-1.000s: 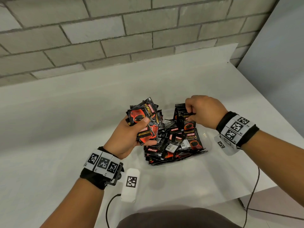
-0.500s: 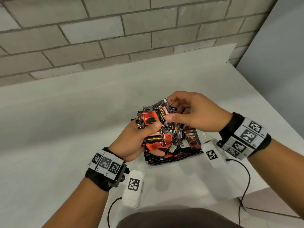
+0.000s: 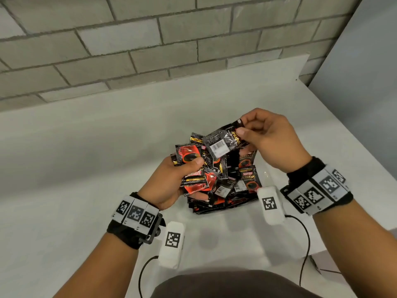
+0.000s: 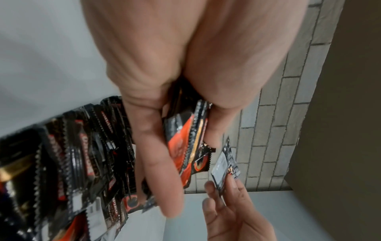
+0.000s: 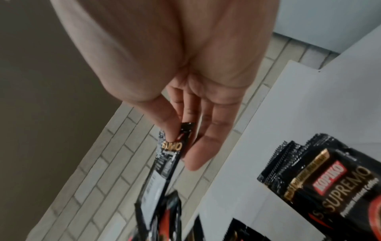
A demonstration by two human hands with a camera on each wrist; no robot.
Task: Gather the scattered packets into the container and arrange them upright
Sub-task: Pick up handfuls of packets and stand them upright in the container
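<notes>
A heap of black and red coffee packets (image 3: 247,179) lies in the middle of the white table (image 3: 86,168). I cannot make out a container's walls around it. My left hand (image 3: 198,179) grips a fanned bundle of packets (image 3: 193,155) just above the heap's left side; the left wrist view shows the bundle (image 4: 181,146) clamped between thumb and fingers. My right hand (image 3: 241,126) pinches one end of a single packet (image 3: 221,144), barcode side up, held over the bundle. In the right wrist view thumb and forefinger pinch that packet (image 5: 167,159).
A grey brick wall (image 3: 150,50) runs along the table's far side. A grey panel (image 3: 369,72) stands at the right, past the table's right edge (image 3: 343,134). Cables (image 3: 305,244) trail from my wrist units near the front edge. Upright packets (image 5: 329,184) stand under my right hand.
My right hand took one packet from the heap's right side, lifted it and carried it left over the bundle. My left hand shifted slightly right, still gripping its bundle.
</notes>
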